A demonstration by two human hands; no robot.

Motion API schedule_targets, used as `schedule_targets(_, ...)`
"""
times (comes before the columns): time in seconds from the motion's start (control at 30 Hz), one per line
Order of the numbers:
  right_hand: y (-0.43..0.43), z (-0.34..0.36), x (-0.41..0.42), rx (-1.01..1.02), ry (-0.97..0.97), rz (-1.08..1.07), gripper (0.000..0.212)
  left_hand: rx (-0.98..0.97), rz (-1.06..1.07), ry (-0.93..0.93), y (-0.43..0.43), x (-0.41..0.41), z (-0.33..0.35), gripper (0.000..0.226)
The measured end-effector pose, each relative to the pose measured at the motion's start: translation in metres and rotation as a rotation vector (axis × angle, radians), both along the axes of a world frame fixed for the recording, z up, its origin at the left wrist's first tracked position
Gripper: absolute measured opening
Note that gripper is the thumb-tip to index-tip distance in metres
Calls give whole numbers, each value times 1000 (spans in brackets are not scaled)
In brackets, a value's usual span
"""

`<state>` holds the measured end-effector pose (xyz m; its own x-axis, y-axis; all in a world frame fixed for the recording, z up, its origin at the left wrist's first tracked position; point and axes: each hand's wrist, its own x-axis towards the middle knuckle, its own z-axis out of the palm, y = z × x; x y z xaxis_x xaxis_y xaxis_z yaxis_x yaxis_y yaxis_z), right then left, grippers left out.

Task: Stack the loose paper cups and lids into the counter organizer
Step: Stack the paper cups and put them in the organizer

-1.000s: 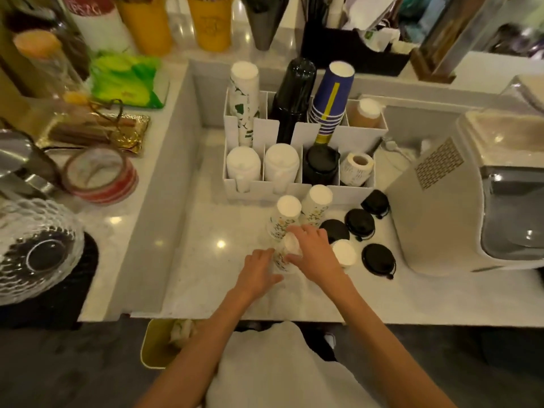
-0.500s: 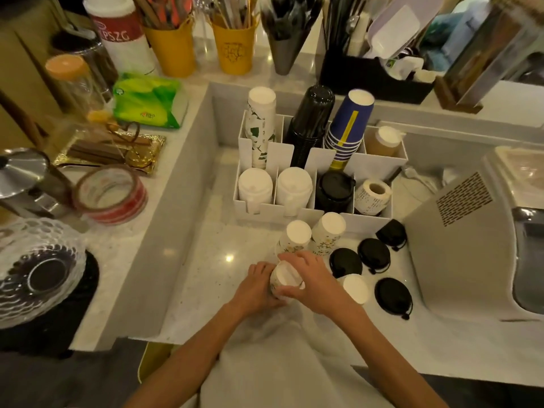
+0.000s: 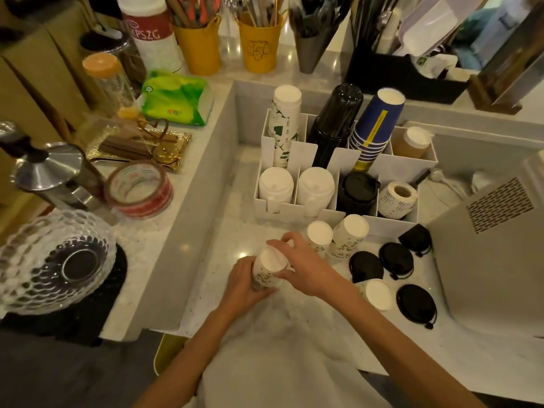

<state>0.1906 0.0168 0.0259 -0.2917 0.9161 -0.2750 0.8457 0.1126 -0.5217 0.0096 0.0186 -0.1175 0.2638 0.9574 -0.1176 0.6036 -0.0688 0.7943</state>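
Where both hands [image 3: 306,267] meet, paper cup [image 3: 269,270] partly hidden

My left hand [image 3: 240,285] wraps the side of an upturned white paper cup with green leaf print [image 3: 267,270], and my right hand [image 3: 306,267] closes over its top from three o'clock. At one o'clock of it stand two more upturned leaf-print cups [image 3: 319,237], just beside each other, in front of the white compartmented counter organizer [image 3: 297,212]. Four round black plastic lids [image 3: 394,260] lie flat on the pale marble counter [image 3: 223,231] at three o'clock, with another white cup on its side [image 3: 376,294] among them. The organizer's front row holds white lids [image 3: 276,184] and black lids [image 3: 357,187]; its back row holds tall cup stacks.
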Motion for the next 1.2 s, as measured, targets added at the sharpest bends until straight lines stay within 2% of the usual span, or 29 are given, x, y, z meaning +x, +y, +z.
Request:
schedule_targets(0.1,12,-1,-10,-27,-29,106,69,112,71,77,-2,-12,0,79)
schedule_targets(0.17,15,2,-5,75,-101,114,66,149,46,137,-2,-11,0,84)
schedule_targets(0.27,18,8,23,336,-315,-112,61,160,19,189,-3,-9,2,89)
schedule_targets(0.3,20,8,34,331,-395,-174,63,165,19,204,-4,-10,1,90)
schedule_targets(0.37,25,5,52,191,-471,-209,69,171,25,228,-6,-9,-1,92)
schedule_targets(0.43,28,1,61,55,-366,-197,70,170,23,251,-6,-8,-4,94)
schedule_targets(0.53,29,5,63,18,-225,-166,66,167,12,271,-4,-7,-5,96)
schedule_targets(0.63,37,32,65,91,-196,-175,66,172,25,272,-6,-5,-2,93)
schedule_targets(0.77,57,102,58,364,-187,-159,69,201,30,279,-7,-4,3,92)
schedule_targets(0.83,60,129,45,377,-153,-118,69,213,30,287,-8,-4,3,93)
schedule_targets(0.9,56,141,27,306,-117,-35,71,219,24,298,-8,-5,0,92)
schedule_targets(1.03,42,109,-8,184,-125,135,71,200,32,274,-6,-5,-2,89)
schedule_targets(1.2,30,47,-24,32,-174,152,71,147,49,275,-6,-4,0,90)
